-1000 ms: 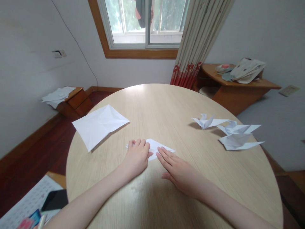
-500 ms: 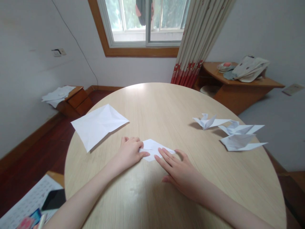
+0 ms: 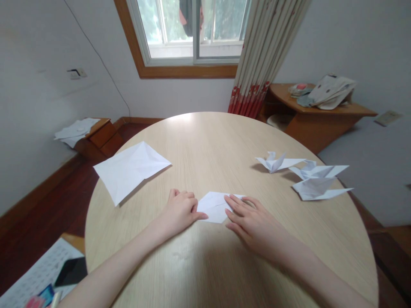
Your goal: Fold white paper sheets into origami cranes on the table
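Note:
A small folded white paper [image 3: 214, 207] lies on the round wooden table [image 3: 205, 141] between my hands. My left hand [image 3: 183, 211] has its fingers curled at the paper's left end, with the thumb on the lower left corner, gripping it. On the right part of the paper rests my right hand [image 3: 248, 218], palm down, fingers spread and flat; its fingertips cover the right end in part.
A larger creased white sheet [image 3: 133, 169] lies at the table's left. Folded paper birds [image 3: 314, 182] stand at the right. Beside the table at lower left are a phone [image 3: 71, 271] and printed paper. A wooden shelf [image 3: 321, 105] holds a cloth bag.
Both hands and the folded paper have shifted slightly right. The paper's outline has changed and its left part looks wider. The whole view has moved a little.

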Demonstrator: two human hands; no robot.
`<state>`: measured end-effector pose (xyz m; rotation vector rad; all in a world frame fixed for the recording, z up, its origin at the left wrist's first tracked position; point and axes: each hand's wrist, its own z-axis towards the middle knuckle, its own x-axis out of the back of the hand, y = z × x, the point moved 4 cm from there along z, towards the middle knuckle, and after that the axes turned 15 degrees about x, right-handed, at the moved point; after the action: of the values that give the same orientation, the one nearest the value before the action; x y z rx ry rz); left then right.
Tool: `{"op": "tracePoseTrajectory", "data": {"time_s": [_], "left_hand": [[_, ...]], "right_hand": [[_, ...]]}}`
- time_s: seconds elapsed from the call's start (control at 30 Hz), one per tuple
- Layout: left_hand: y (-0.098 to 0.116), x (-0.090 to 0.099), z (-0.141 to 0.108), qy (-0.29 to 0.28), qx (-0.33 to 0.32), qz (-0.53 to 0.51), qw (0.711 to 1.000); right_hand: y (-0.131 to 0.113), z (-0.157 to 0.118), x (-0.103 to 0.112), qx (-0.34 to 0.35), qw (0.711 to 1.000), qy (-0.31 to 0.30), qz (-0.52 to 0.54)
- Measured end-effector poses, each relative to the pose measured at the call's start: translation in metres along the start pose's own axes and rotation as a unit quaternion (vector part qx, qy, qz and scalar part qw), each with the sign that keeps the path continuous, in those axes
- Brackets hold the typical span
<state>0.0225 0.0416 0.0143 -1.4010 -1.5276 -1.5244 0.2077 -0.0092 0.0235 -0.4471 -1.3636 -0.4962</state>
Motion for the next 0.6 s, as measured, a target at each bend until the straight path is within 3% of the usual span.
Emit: {"op": "tracePoseTrajectory", "data": {"time_s": [0.23, 0.43, 0.6], "left_hand": [[-0.005, 0.003, 0.004, 0.0, 0.011, 0.007, 1.0], [-0.01, 0.004, 0.009, 0.007, 0.004, 0.018, 1.0], [-0.013, 0.006, 0.012, 0.013, 0.0, 0.031, 0.999]], "right_hand": [[-0.004, 0.009, -0.011, -0.002, 0.995, 0.023, 0.093], [-0.004, 0.009, -0.015, 0.005, 0.997, 0.046, 0.064], [-0.014, 0.01, -0.025, 0.036, 0.999, 0.02, 0.01]]}}
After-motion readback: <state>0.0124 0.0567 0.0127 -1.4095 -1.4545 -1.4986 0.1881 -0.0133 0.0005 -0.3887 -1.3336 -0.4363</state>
